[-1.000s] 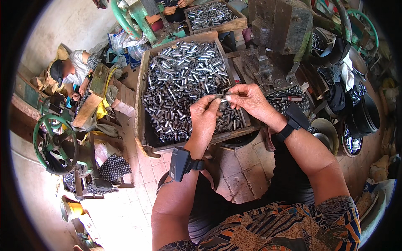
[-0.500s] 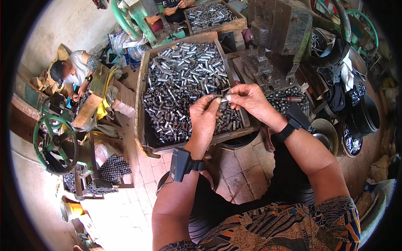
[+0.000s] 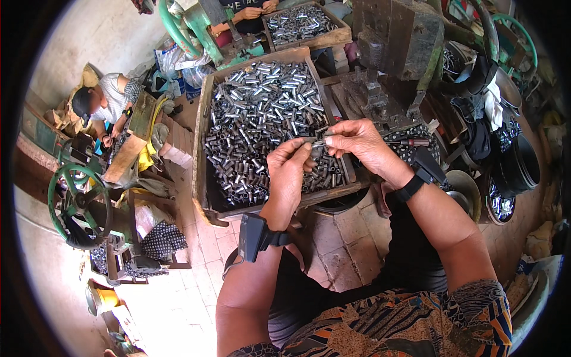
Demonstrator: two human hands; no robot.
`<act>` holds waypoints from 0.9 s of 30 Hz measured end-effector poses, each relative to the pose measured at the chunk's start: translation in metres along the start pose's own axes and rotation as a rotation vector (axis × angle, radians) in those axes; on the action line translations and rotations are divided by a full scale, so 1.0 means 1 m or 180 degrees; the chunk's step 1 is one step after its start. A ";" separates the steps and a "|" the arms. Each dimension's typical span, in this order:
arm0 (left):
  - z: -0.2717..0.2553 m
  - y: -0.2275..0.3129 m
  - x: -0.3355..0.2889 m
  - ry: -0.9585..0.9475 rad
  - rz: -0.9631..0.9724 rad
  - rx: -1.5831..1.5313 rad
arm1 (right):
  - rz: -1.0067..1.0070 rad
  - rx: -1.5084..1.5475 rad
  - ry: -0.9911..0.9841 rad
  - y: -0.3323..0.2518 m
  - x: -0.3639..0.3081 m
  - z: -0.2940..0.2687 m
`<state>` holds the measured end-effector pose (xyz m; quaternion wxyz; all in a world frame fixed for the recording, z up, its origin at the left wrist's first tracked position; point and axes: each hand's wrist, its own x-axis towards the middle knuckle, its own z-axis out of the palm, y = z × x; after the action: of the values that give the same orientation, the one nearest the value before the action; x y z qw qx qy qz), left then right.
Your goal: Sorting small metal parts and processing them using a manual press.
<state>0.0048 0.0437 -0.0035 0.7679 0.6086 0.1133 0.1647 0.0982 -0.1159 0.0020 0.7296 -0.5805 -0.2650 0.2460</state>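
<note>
My left hand and my right hand meet over the near right part of a wooden tray of metal tubes. Both are closed in a pinch, thumb against fingers. Small metal tubes show between the fingertips, lined up end to end; whether they are one piece or two I cannot make out. Below and beyond the hands lies a heap of short, shiny metal tubes, some standing, most tumbled on their sides. A dark strap with a small box sits on each wrist.
A greasy press stands right of the tray, with a screwdriver on the spotted cloth near it. A second tray of tubes is at the far side by another person's hands. Left are a green handwheel and a seated co-worker.
My fingertips have drawn slightly apart, the left hand shifting a little to the left, and more of the metal between them shows. The tray and its tubes look the same.
</note>
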 end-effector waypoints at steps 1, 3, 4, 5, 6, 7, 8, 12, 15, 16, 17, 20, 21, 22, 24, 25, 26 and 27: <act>0.000 0.001 -0.001 -0.0005 -0.0048 0.0019 | 0.0005 -0.0021 -0.0005 -0.001 0.000 0.000; 0.001 0.001 -0.001 0.0001 -0.0045 0.0046 | -0.0015 -0.0044 -0.0011 0.001 0.001 -0.001; 0.001 0.001 -0.001 0.0009 -0.0042 0.0074 | -0.0032 -0.0067 -0.0019 0.002 0.001 -0.002; 0.001 0.001 -0.002 0.0009 -0.0042 0.0074 | -0.0033 -0.0066 -0.0018 0.001 0.001 -0.002; 0.001 0.002 -0.002 -0.0029 -0.0007 0.0074 | -0.0014 -0.0065 -0.0003 0.001 0.000 -0.002; 0.001 0.003 -0.002 -0.0070 0.0028 0.0073 | 0.0004 -0.0066 0.0013 0.000 0.000 -0.002; 0.001 0.003 -0.003 -0.0072 0.0028 0.0073 | 0.0003 -0.0066 0.0015 -0.001 0.000 -0.003; 0.003 0.005 -0.004 -0.0109 0.0052 0.0143 | 0.0010 -0.0048 0.0001 -0.001 -0.001 -0.003; 0.002 0.005 -0.003 -0.0108 0.0042 0.0117 | -0.0005 -0.0045 -0.0014 -0.002 -0.001 -0.003; 0.002 0.004 -0.003 -0.0106 0.0020 0.0083 | -0.0019 -0.0060 -0.0025 -0.002 -0.001 -0.003; 0.001 0.003 -0.003 -0.0106 0.0019 0.0084 | -0.0018 -0.0059 -0.0025 -0.002 -0.001 -0.003; 0.002 0.002 -0.003 -0.0099 0.0016 0.0080 | 0.0008 -0.0082 -0.0008 -0.002 -0.002 -0.003; 0.003 0.003 -0.003 -0.0139 0.0075 0.0105 | -0.0006 -0.0089 -0.0002 -0.002 -0.002 -0.004; 0.003 0.004 -0.004 -0.0175 0.0137 0.0132 | -0.0022 -0.0094 -0.0003 -0.001 -0.002 -0.004; 0.002 0.003 -0.004 -0.0183 0.0174 0.0139 | -0.0031 -0.0073 0.0008 -0.001 -0.002 -0.003; 0.003 0.003 -0.004 -0.0195 0.0210 0.0143 | -0.0039 -0.0056 0.0024 0.000 -0.002 -0.003; 0.003 0.003 -0.005 -0.0194 0.0211 0.0143 | -0.0040 -0.0057 0.0023 0.001 -0.002 -0.002; 0.003 0.004 -0.006 -0.0187 0.0240 0.0140 | -0.0049 -0.0038 0.0048 0.002 -0.001 -0.002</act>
<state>0.0003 0.0390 0.0006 0.7505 0.6338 0.0713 0.1731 0.0983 -0.1177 -0.0004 0.7300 -0.5845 -0.2654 0.2344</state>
